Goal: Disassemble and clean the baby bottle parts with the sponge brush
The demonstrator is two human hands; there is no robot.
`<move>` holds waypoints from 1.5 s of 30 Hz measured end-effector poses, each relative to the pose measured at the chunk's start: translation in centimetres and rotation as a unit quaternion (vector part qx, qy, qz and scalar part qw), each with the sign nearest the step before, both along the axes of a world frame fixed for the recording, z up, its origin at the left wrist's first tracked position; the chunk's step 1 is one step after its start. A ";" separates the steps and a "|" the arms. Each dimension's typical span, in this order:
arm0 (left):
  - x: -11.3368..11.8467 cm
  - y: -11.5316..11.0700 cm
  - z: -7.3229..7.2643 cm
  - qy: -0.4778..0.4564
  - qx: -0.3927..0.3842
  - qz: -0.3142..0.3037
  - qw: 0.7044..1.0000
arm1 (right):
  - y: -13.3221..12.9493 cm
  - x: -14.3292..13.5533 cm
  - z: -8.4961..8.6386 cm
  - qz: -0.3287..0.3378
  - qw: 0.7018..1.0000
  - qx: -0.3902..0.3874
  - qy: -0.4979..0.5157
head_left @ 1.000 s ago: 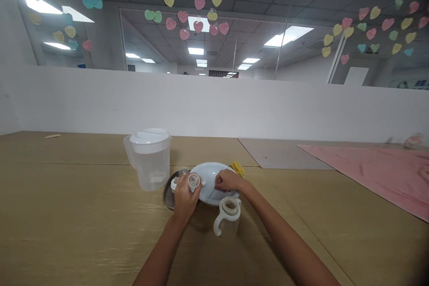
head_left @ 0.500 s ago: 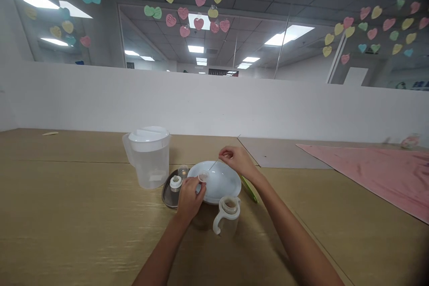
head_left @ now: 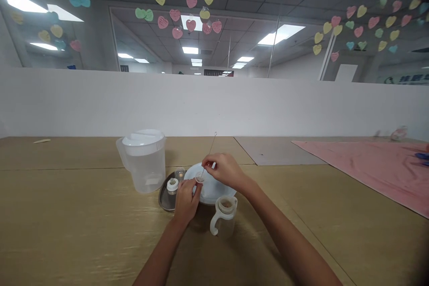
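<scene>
As the right grip [head_left: 221, 170] pinches, wire [head_left: 212, 144] jutting above, below.

White ceiling panels [head_left: 282, 35] glare in a dim upper background, soft shadow darkens the tabletop [head_left: 87, 228] beside the left hand [head_left: 185, 197], pale sheen streaks its left side, and the wide-angle view darkens at the right corners

The left forearm [head_left: 164, 245] and the right forearm [head_left: 284, 229] are appearing bare, slender and smooth in outline, each narrowing gradually toward an uncovered wrist. The left hand [head_left: 186, 197] and the right hand [head_left: 225, 171] are likewise showing bare, with slim fingers; the fingernails are appearing too small to make out.
</scene>
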State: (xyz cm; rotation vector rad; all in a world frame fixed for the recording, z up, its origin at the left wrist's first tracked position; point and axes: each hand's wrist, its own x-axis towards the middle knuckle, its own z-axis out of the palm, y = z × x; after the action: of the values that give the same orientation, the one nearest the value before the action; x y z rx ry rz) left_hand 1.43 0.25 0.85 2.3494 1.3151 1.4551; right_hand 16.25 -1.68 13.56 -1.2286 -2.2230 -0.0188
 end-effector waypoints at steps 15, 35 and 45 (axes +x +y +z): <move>0.3 0.4 -0.2 0.000 0.003 -0.021 1.000 | -0.9 -0.5 0.1 0.012 0.999 0.031 0.019; 0.4 0.7 -0.5 -0.008 -0.029 -0.050 0.998 | -2.7 -1.0 0.8 0.079 0.995 0.065 0.023; 0.4 0.9 -0.6 -0.012 -0.030 -0.054 0.998 | -2.3 -1.4 0.4 0.082 0.996 0.034 -0.027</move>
State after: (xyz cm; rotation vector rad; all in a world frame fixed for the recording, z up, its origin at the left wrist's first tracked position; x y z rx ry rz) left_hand 1.83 1.18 0.20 2.3189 1.1904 1.3872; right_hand 14.88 -3.96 13.99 -1.0183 -2.3432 -0.0624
